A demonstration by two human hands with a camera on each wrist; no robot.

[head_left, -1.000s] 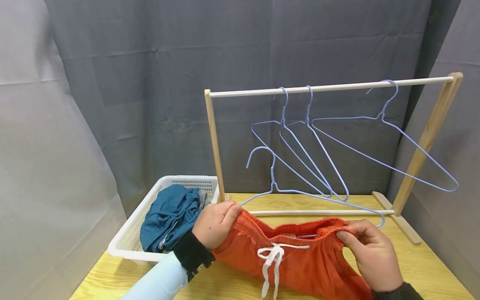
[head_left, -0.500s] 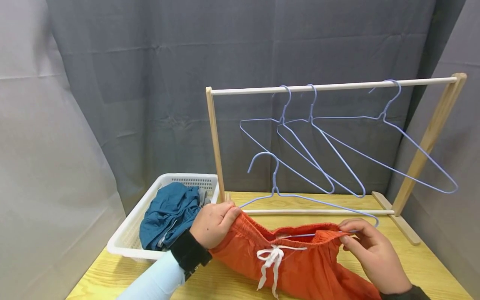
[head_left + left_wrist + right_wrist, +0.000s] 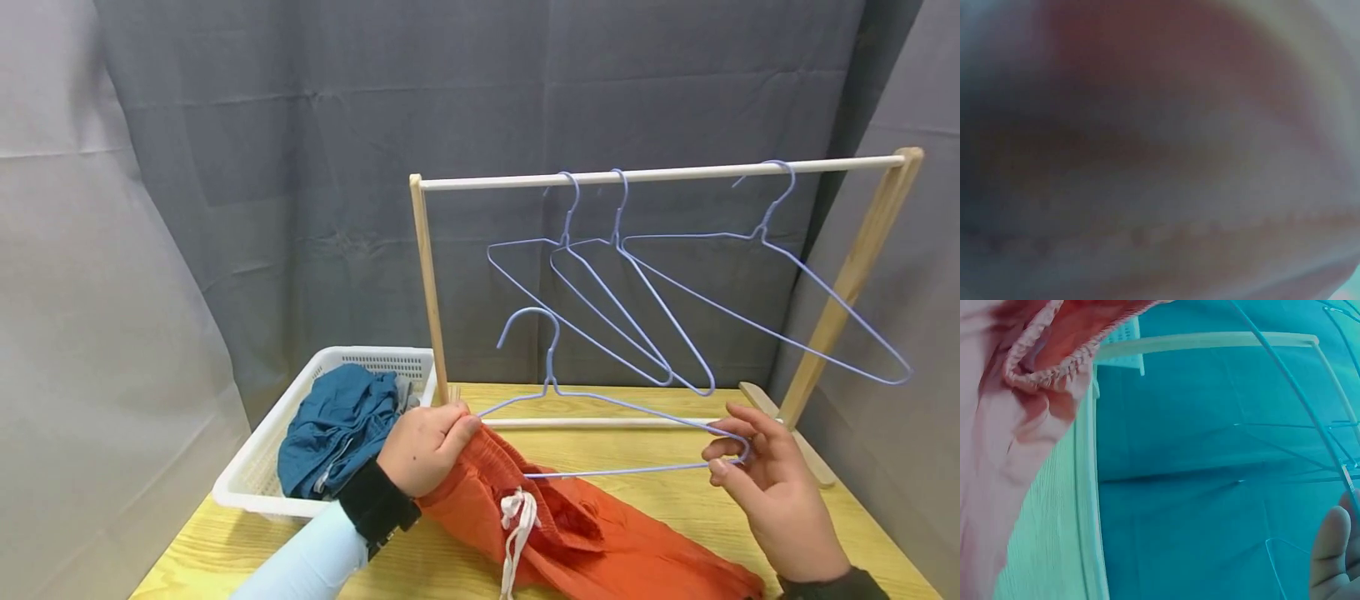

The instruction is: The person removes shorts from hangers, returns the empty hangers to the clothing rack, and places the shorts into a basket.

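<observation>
Orange drawstring shorts with a white cord hang from my left hand, which grips the left end of the waistband. A blue wire hanger stands up from the waistband, hook upward. Its left end runs behind my left hand, where the fabric hides it. My right hand pinches the hanger's bare right corner between thumb and fingers. The right side of the waistband droops below it, off that corner. In the right wrist view, the shorts hang at the left. The left wrist view is too blurred to read.
Several blue hangers hang from the rail of a wooden rack. A white basket with blue clothing stands at the left. Wooden tabletop lies beneath; grey cloth closes off the back.
My right hand has let go of the waistband and now holds the hanger's right corner. The right side of the shorts has dropped down. My left hand has stayed nearly still.
</observation>
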